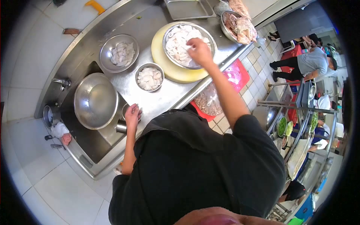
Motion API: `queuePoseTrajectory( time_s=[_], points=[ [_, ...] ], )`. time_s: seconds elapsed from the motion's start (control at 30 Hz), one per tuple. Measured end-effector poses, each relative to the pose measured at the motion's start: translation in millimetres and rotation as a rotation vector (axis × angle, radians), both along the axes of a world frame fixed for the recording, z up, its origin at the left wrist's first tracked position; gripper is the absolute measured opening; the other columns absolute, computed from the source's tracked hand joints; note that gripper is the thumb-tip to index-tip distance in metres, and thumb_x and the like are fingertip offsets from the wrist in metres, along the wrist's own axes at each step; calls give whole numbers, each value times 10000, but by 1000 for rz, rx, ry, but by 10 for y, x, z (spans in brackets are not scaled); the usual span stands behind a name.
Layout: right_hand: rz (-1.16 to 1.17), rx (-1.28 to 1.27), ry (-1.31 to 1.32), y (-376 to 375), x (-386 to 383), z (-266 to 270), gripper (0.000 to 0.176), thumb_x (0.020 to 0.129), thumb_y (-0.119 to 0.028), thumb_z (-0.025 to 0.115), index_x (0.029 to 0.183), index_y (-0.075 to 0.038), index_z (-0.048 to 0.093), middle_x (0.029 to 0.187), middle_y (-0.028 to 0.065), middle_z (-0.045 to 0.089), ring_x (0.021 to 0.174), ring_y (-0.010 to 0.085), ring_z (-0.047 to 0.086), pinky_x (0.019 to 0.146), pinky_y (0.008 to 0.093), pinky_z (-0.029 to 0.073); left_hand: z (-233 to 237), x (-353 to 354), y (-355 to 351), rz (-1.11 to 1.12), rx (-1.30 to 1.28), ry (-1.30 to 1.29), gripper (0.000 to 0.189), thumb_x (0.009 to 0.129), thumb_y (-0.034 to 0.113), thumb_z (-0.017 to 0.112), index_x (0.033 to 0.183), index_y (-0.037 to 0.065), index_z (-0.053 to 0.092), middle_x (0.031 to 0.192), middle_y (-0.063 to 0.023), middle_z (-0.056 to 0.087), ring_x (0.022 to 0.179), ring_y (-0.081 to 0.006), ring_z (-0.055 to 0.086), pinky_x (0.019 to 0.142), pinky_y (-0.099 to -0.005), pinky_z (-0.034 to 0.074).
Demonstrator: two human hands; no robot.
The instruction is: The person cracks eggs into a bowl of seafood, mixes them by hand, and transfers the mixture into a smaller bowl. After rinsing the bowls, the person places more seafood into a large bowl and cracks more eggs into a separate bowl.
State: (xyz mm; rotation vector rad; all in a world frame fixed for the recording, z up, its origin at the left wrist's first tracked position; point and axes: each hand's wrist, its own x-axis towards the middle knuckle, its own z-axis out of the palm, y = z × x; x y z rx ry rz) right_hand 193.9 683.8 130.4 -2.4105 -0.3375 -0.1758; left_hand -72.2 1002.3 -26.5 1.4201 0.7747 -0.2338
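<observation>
My right hand (200, 51) is over a wide metal bowl (213, 45) full of pale, raw-looking pieces (180, 41), whose exact kind I cannot make out. Its fingers are bent together at the pieces, and whatever they pinch is hidden. This bowl sits on a thick round yellow chopping board (159, 48). Lower left, my left hand (132, 113) is closed at the rim of a small metal bowl (124, 109), mostly covered by the hand. Between the hands stands another small metal bowl (149, 89) holding similar pale pieces. A larger bowl (107, 62) behind it holds more of them.
A big metal basin (95, 100) rests over the sink (90, 144), by the tap (62, 81). A metal cup (121, 126) is beside my left hand. At the back are a rectangular tray (187, 9) and a bowl of meat (240, 28). A person (313, 62) stands at right.
</observation>
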Motion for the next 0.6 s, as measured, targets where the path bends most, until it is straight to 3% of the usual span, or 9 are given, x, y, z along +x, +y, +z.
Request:
queuePoseTrajectory(
  time_s=[0.1,0.2,0.3,0.47,0.57,0.6],
  points=[
    [210,-368,-53,-418,15,-61,307,687,-114,622,991,-124,667,1013,148,605,1031,347,574,889,416,475,-49,-55,45,-10,-4,11,337,911,101,587,1237,25,559,1088,-76,628,807,-116,625,624,-220,480],
    [169,-337,-73,-364,-100,-229,273,695,-137,614,963,-111,663,1026,154,597,976,356,591,856,433,485,15,16,24,-49,38,8,341,905,93,586,1238,25,559,1086,-83,626,807,-120,625,629,-221,482],
    [128,-365,111,-210,-162,-218,261,704,-158,607,953,-97,654,1038,167,595,915,365,605,816,446,495,-36,53,-9,-69,94,-16,338,910,94,582,1240,25,560,1061,-74,624,809,-129,627,643,-235,490],
    [51,-131,-48,-554,175,-373,131,732,-120,575,763,-25,659,773,216,603,826,380,621,756,434,494,-67,40,25,-74,158,-61,323,922,108,580,1234,27,569,1021,-50,628,804,-140,634,653,-257,498],
    [-194,51,15,-728,386,-186,150,733,-120,573,787,-15,665,768,221,617,809,373,634,757,419,502,-71,-127,97,-28,142,-43,341,895,82,583,1229,17,571,1082,-103,620,791,-135,620,651,-253,500],
    [-151,29,33,-756,446,-92,157,734,-124,573,802,-20,669,812,223,627,837,367,634,778,415,500,-121,-192,145,-32,149,-39,338,893,82,582,1224,14,573,1083,-105,620,788,-136,620,647,-253,499]
  ],
)
